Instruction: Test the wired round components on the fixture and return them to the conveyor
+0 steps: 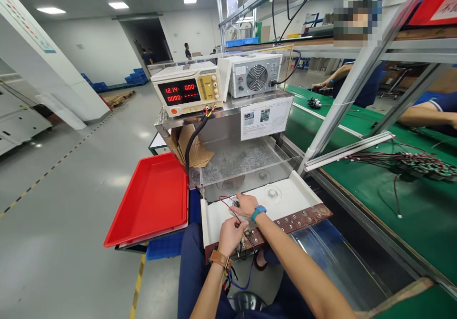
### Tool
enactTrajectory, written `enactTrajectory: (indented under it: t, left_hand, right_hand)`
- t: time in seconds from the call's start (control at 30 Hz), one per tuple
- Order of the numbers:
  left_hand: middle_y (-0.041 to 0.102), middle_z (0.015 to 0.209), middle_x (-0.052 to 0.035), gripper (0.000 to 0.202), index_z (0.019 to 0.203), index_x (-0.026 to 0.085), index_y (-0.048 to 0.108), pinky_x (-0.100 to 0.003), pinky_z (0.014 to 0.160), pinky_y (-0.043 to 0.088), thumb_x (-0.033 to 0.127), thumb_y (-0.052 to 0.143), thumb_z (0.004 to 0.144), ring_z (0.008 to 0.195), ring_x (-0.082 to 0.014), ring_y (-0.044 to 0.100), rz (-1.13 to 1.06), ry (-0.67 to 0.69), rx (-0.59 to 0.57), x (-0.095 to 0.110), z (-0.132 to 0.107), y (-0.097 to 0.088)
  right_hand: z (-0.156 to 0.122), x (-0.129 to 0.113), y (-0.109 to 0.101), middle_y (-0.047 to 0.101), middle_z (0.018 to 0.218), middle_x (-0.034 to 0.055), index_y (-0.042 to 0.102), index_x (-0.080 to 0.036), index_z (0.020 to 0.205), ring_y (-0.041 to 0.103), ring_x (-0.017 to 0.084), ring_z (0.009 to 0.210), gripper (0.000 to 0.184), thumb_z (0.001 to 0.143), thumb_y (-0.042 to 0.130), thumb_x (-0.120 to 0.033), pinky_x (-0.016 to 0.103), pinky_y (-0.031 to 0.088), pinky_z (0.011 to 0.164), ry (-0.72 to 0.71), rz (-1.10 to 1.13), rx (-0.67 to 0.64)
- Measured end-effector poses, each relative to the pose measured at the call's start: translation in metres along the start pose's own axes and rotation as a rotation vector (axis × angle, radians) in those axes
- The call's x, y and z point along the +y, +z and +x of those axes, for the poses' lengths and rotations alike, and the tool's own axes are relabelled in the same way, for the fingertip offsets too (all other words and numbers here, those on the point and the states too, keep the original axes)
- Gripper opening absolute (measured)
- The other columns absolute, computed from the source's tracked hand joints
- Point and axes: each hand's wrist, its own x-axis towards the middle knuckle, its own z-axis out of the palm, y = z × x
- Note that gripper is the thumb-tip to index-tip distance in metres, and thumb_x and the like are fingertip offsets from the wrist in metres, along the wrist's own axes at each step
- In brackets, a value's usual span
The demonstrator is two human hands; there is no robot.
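Note:
My left hand (231,234) is closed in a pinch on a thin red wire (224,198) near the brown terminal strip (285,222). Just beyond it, my right hand (247,205) grips a small circuit board (235,204), mostly hidden by the fingers. The red wire loops up and left from the board before coming back to my left hand. Both hands are over a white tray (297,191) with raised side walls. Metal studs line the strip along its front edge. Clips and a blue wire (246,285) hang below my left hand.
A power supply (189,90) with red digits stands on a metal shelf beside a grey fan-cooled unit (255,75). A red bin (153,195) lies left. At right, a green bench (410,224) holds bundled wired boards (424,166); co-workers' arms reach over it. A slanted metal post (342,95) rises between.

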Motion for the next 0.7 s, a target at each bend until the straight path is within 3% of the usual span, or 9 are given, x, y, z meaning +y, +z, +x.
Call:
enactTrajectory:
  t: [0.23,0.47,0.7]
  left_hand:
    - [0.068,0.068,-0.0036,0.024,0.067,0.019,0.06,-0.027,0.066,0.039,0.04,0.057,0.079,0.067,-0.0181,0.06,0.025,-0.011,0.023,-0.0024,0.0005,0.0025]
    - [0.066,0.067,-0.002,0.027,0.069,0.019,0.058,-0.025,0.063,0.038,0.043,0.056,0.08,0.066,-0.0167,0.058,-0.012,-0.003,0.033,-0.0045,-0.0005,0.0026]
    - [0.065,0.065,-0.0005,0.03,0.067,0.019,0.059,-0.025,0.062,0.038,0.045,0.055,0.08,0.064,-0.0153,0.056,-0.017,0.005,0.016,-0.0073,0.0003,0.0039]
  right_hand:
    - [0.0021,0.0032,0.0025,0.07,0.105,0.0102,0.057,-0.02,0.107,0.065,0.024,0.096,0.034,0.084,0.059,-0.044,0.028,0.041,0.076,-0.064,0.052,-0.016]
    - [0.0027,0.0005,0.0,0.072,0.101,0.0113,0.059,-0.019,0.106,0.066,0.026,0.095,0.038,0.083,0.06,-0.049,0.03,0.042,0.077,-0.011,0.036,0.0]
    - [0.0021,-0.0041,-0.0018,0.073,0.101,0.012,0.06,-0.019,0.109,0.067,0.027,0.096,0.039,0.081,0.064,-0.045,0.03,0.044,0.075,0.027,0.013,-0.055]
